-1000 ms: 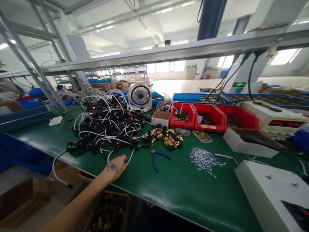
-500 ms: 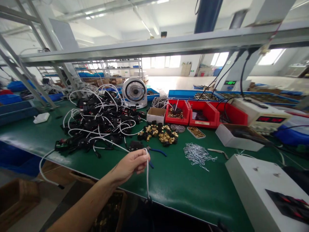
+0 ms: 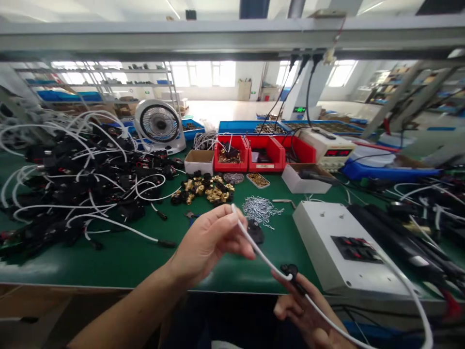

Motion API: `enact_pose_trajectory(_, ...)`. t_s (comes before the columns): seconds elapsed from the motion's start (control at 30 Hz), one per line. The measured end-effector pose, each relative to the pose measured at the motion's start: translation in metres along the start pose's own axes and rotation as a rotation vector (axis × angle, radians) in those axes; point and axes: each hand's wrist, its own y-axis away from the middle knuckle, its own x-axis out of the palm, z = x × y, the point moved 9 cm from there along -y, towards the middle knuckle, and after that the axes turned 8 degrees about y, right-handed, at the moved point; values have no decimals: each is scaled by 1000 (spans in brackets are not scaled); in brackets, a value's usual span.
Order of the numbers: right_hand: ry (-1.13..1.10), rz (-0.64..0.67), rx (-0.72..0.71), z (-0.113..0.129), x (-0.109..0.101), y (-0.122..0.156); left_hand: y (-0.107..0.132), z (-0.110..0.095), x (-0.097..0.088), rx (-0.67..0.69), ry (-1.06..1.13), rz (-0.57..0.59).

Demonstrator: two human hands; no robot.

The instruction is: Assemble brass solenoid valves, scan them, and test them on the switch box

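My left hand is closed, its thumb and fingers pinching a white cable above the front of the green bench. The cable slants down to a small black fitting at my right hand. That hand is closed around the fitting, with the fingertips close against it. More white cable runs from there toward the lower right and loops up. Just behind my left fingers shows a black block, partly hidden. A pile of bent metal wire pieces lies beyond it.
Black assemblies with white cables heap up on the left. Brass fittings lie mid-bench before red bins and a white carton. A fan stands behind. A white switch box sits on the right.
The view has turned right. My left hand has moved right with the white cable, and my right hand has come into view holding the black fitting.
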Motion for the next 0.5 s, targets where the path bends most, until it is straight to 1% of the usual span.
enact_pose_trajectory(0.07, -46, -26, 9, 2, -3, 0, 14, 19, -20, -73, 2, -111)
enact_pose_trajectory(0.17, -143, -79, 3, 6, -6, -2, 44, 49, -54, -239, -30, -260)
enact_pose_trajectory(0.23, -205, -85, 4, 8, -3, -3, 67, 70, -70, -390, -94, -269)
enact_pose_trajectory(0.27, -234, -70, 8, 8, 1, -4, 78, 80, -75, -479, -169, -241)
enact_pose_trajectory(0.3, -260, -51, 10, 8, 6, -4, 88, 87, -79, -554, -297, -191)
enact_pose_trajectory(0.33, -281, -28, 12, 8, 10, -4, 96, 90, -83, -602, -484, -138)
enact_pose_trajectory(0.37, -293, -5, 12, 8, 14, -4, 101, 89, -88, -618, -697, -104)
enact_pose_trajectory(0.4, -297, 12, 8, 9, 17, -4, 103, 82, -91, -593, -902, -93)
enact_pose_trajectory(0.43, -291, 23, 1, 9, 19, -4, 101, 73, -91, -539, -1065, -107)
enact_pose_trajectory(0.47, -280, 23, -6, 10, 20, -4, 98, 64, -89, -470, -1162, -142)
enact_pose_trajectory(0.5, -263, 23, -15, 11, 21, -3, 93, 56, -83, -394, -1193, -179)
